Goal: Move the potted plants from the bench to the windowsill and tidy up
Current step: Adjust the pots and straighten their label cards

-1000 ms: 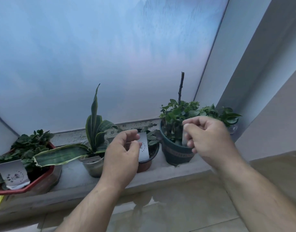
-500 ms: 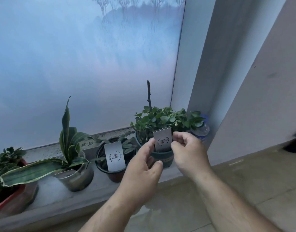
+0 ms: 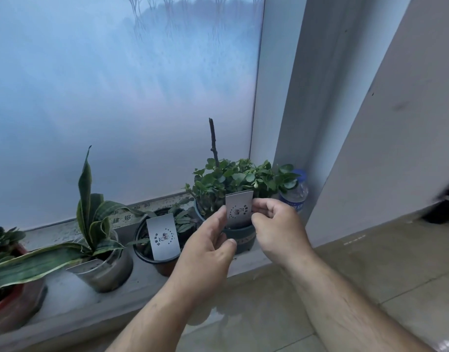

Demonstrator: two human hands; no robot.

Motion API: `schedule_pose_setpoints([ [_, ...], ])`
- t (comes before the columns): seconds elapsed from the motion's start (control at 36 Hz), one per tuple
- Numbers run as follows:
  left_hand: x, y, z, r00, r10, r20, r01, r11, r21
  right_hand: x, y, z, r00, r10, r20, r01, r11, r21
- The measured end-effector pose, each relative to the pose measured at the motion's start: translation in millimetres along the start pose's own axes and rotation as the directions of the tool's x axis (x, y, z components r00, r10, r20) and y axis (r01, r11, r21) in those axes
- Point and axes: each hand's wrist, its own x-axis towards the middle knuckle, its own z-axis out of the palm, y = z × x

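Four potted plants stand on the windowsill (image 3: 63, 295): a red pot (image 3: 12, 308) at the far left, a metal pot with a snake plant (image 3: 105, 269), a small dark pot (image 3: 165, 265) with a white card (image 3: 163, 236) stuck in it, and a dark green pot (image 3: 241, 238) with a leafy plant. My right hand (image 3: 278, 227) pinches the right edge of a second white card (image 3: 240, 208) in front of the green pot's plant. My left hand (image 3: 208, 252) touches that card's left edge with an extended fingertip.
A plastic water bottle (image 3: 296, 193) stands in the corner behind the green pot, against the window frame. A frosted window pane rises behind the pots. Wet glossy floor tiles (image 3: 256, 318) lie below the sill. A grey wall runs along the right.
My left hand let go of the card in the small dark pot and moved right to the second card. My right hand turned that card to face me at the green pot. The view shifted right.
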Motion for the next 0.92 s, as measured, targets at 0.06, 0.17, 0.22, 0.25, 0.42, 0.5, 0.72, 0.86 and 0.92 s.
schedule_pose_setpoints([
  [0.06,1.2,-1.1,0.3,1.0,0.004,-0.005,-0.004,1.0,-0.004,0.2,-0.3,-0.7,1.0,0.005,0.004,-0.005,1.0,0.008],
  [0.17,3.0,-6.2,-0.2,1.0,0.015,-0.008,-0.015,1.0,0.004,0.7,-0.3,0.5,1.0,0.023,0.018,-0.024,0.999,0.027],
  [0.22,3.3,-8.7,-1.4,1.0,0.016,-0.005,-0.016,1.0,0.016,0.8,0.4,1.0,1.0,0.023,0.021,-0.024,0.999,0.032],
  [0.25,3.5,-10.1,-2.3,1.0,0.015,-0.004,-0.015,1.0,0.02,1.0,0.7,1.5,0.999,0.021,0.024,-0.022,0.999,0.034],
  [0.42,4.3,-13.3,-4.0,1.0,-0.007,-0.022,0.007,1.0,0.014,4.2,3.6,1.0,1.0,0.014,0.013,-0.014,1.0,0.012],
  [0.5,3.7,-10.8,-4.4,1.0,-0.012,-0.01,0.012,1.0,0.003,4.7,5.1,0.0,1.0,0.002,0.0,-0.002,1.0,-0.004],
  [0.72,-2.8,3.2,-9.3,0.993,0.063,-0.097,-0.064,0.998,-0.011,-5.7,-14.4,3.3,0.914,-0.305,-0.267,0.319,0.948,0.008],
  [0.86,-9.8,6.9,-17.2,0.965,0.117,-0.237,-0.127,0.992,-0.026,-0.8,-19.8,-19.2,0.791,-0.425,-0.439,0.417,0.901,-0.12],
  [0.92,-11.0,8.1,-19.9,0.963,0.116,-0.242,-0.126,0.992,-0.028,10.4,-15.3,-36.6,0.754,-0.41,-0.513,0.371,0.911,-0.182],
])
